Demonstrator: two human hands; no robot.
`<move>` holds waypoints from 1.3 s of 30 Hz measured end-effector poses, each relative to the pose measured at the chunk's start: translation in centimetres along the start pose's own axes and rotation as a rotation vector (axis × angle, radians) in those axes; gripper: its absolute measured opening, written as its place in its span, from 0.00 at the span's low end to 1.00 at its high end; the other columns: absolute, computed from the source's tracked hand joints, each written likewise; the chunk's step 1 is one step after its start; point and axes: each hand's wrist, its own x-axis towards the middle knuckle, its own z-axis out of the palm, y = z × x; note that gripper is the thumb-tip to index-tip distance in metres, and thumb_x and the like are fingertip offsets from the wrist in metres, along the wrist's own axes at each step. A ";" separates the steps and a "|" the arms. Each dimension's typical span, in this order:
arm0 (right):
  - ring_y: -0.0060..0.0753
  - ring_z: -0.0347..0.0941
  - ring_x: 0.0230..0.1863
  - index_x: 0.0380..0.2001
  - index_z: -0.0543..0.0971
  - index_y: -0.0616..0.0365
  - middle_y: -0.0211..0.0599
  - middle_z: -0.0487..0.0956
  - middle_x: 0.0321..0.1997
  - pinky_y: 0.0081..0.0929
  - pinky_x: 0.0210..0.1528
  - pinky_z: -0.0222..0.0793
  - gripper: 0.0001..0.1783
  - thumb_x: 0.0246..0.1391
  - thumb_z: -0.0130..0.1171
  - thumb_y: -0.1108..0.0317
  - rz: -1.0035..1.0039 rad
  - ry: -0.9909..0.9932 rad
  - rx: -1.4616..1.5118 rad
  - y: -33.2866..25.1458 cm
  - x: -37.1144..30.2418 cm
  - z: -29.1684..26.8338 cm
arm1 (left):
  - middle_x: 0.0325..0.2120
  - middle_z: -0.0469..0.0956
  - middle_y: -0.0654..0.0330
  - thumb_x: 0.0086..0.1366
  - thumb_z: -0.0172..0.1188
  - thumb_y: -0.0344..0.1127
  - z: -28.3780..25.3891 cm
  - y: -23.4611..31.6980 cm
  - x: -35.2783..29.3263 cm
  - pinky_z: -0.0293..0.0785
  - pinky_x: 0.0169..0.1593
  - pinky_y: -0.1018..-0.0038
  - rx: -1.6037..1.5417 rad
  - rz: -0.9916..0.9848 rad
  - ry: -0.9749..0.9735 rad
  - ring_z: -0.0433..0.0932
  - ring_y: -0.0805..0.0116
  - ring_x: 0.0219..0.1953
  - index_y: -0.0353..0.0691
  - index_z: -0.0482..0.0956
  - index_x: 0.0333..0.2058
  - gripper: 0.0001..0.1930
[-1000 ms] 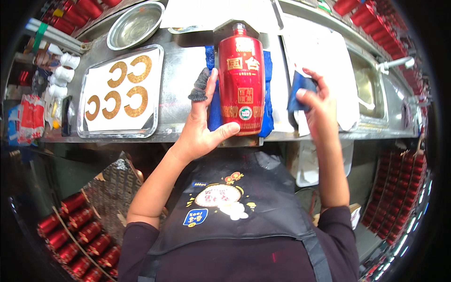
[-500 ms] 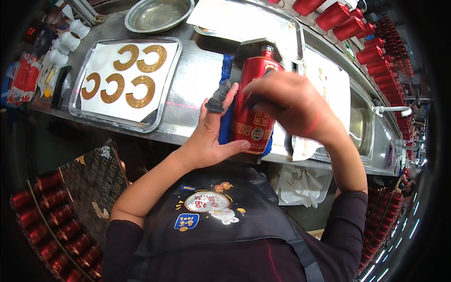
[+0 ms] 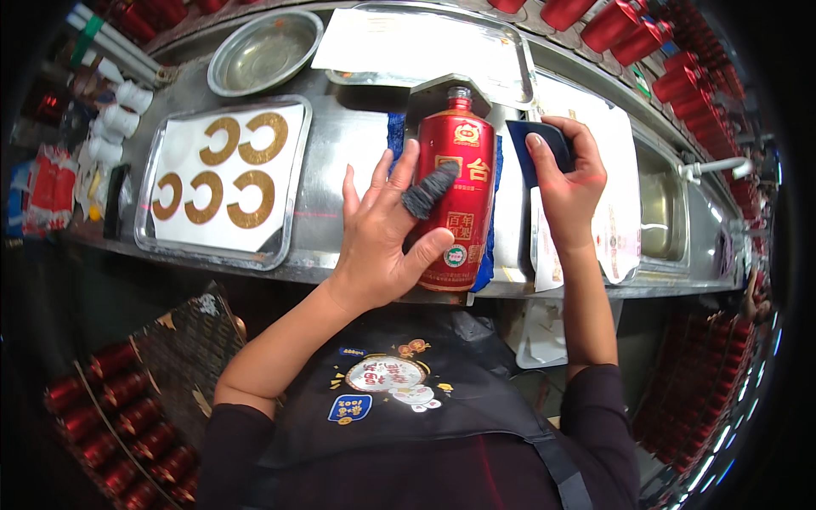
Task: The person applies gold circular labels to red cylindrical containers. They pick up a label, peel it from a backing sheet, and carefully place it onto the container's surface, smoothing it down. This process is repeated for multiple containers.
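Observation:
A red bottle with gold print lies on its back on a blue cloth, its neck pointing away from me. My left hand is at its left side, fingers spread. The thumb and one finger in a dark grey wrap rest on the bottle's front; the hand is not closed round it. To the right of the bottle, apart from it, my right hand pinches a flat dark blue scraper between thumb and fingers. Behind the bottle's neck stands a dark angled holder.
A metal tray at left carries several gold C-shaped labels on white backing. Beyond stand a round metal bowl and a paper-covered tray. White label sheets, a sink and red bottles lie rightward.
My right hand has moved off the bottle to the right, and the scraper shows plainly now. The wrapped finger of my left hand has come down onto the bottle's front.

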 end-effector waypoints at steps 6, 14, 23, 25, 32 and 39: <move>0.27 0.81 0.40 0.44 0.81 0.61 0.39 0.84 0.38 0.23 0.46 0.76 0.14 0.55 0.68 0.72 -0.214 -0.169 -0.183 -0.7 1.2 0.8 | 0.72 0.55 0.45 0.73 0.48 0.57 0.2 -0.7 0.6 0.26 0.70 0.39 -0.133 -0.093 0.057 0.54 0.39 0.72 0.44 0.71 0.64 0.29; 0.42 0.79 0.34 0.36 0.79 0.56 0.39 0.79 0.32 0.35 0.36 0.76 0.11 0.47 0.63 0.75 -0.817 -0.228 -0.445 -1.9 3.4 1.9 | 0.72 0.53 0.44 0.76 0.44 0.53 0.1 -2.2 -0.9 0.28 0.71 0.40 -0.185 -0.015 0.121 0.53 0.46 0.73 0.40 0.68 0.66 0.28; 0.29 0.74 0.31 0.34 0.84 0.50 0.26 0.72 0.24 0.30 0.35 0.75 0.15 0.38 0.70 0.71 -0.746 -0.368 -0.283 -3.8 -2.5 0.3 | 0.72 0.53 0.41 0.75 0.46 0.53 -0.4 -1.4 -2.7 0.31 0.71 0.41 -0.259 -0.101 0.092 0.54 0.47 0.74 0.40 0.68 0.66 0.29; 0.29 0.74 0.30 0.34 0.84 0.51 0.27 0.71 0.24 0.31 0.35 0.76 0.15 0.37 0.69 0.72 -0.842 -0.387 -0.200 -3.0 -3.7 0.0 | 0.72 0.53 0.40 0.75 0.47 0.54 -0.4 -1.2 -2.8 0.30 0.71 0.41 -0.185 -0.029 0.064 0.53 0.47 0.74 0.40 0.68 0.66 0.29; 0.40 0.78 0.31 0.38 0.81 0.56 0.38 0.79 0.30 0.28 0.33 0.76 0.12 0.47 0.66 0.76 -0.468 -0.280 0.069 -3.9 0.4 1.5 | 0.72 0.53 0.43 0.74 0.47 0.56 0.1 -0.2 -3.2 0.26 0.72 0.44 -0.261 -0.002 0.033 0.51 0.47 0.75 0.38 0.62 0.68 0.34; 0.33 0.78 0.33 0.40 0.83 0.59 0.38 0.81 0.35 0.28 0.35 0.75 0.14 0.48 0.69 0.76 -0.793 -0.516 0.017 -3.6 -8.4 -2.7 | 0.73 0.42 0.38 0.50 0.76 0.49 -1.2 1.3 -3.5 0.23 0.70 0.38 -0.151 0.027 -0.140 0.37 0.42 0.77 0.39 0.46 0.73 0.59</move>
